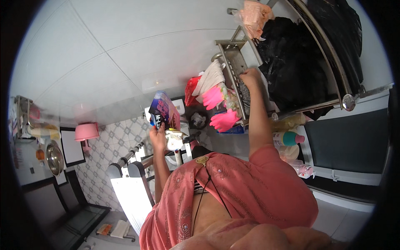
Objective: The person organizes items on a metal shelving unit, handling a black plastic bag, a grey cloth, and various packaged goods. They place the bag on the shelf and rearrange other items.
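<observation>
My left hand (158,138) grips a purple and pink plastic packet (166,109) by its lower edge, with the thumb across its front. A shiny, pale packet (175,139) with yellow at its top shows just beside those fingers; whether it is held too, I cannot tell. Further right, my right hand (251,77) reaches into a wall-mounted metal rack (235,57), its fingers bent over the shelf. Just below it in the rack lies a grey, rough-textured thing (245,97). The fingertips are partly hidden, so any grasp there is unclear.
Pink rubber gloves (223,121) and a white cloth (212,76) hang from the rack. Black plastic bags (290,53) hang on its right. Bottles (285,138) line the windowsill. A ladder (131,187) stands close on my left, near a black bin (199,120) further ahead.
</observation>
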A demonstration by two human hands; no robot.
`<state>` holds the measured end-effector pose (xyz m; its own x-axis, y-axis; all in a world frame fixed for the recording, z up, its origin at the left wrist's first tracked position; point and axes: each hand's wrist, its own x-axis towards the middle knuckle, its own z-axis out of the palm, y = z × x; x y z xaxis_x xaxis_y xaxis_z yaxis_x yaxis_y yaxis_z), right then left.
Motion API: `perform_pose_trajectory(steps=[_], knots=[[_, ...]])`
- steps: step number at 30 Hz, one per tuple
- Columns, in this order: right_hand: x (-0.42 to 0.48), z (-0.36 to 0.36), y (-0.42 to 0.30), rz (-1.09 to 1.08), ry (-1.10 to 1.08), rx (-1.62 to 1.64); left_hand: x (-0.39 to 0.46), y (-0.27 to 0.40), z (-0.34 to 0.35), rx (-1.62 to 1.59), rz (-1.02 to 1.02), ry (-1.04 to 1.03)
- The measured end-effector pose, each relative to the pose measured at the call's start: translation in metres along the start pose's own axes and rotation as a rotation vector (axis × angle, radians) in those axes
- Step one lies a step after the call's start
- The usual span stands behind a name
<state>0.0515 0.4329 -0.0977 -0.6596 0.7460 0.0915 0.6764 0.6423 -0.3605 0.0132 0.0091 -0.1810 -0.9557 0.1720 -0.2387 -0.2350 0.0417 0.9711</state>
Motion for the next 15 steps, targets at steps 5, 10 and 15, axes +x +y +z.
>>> perform_pose_trajectory(steps=[5, 10, 15], knots=[[0.029, -0.009, -0.013, 0.083, -0.108, 0.294, 0.000, 0.001, -0.001, 0.046, 0.006, -0.020], [0.032, 0.005, -0.006, -0.071, -0.092, 0.044, 0.000, -0.003, -0.003, 0.047, -0.008, -0.033], [0.105, 0.057, 0.045, -0.219, 0.090, -0.197, 0.004, 0.004, 0.005, 0.026, 0.024, -0.030]])
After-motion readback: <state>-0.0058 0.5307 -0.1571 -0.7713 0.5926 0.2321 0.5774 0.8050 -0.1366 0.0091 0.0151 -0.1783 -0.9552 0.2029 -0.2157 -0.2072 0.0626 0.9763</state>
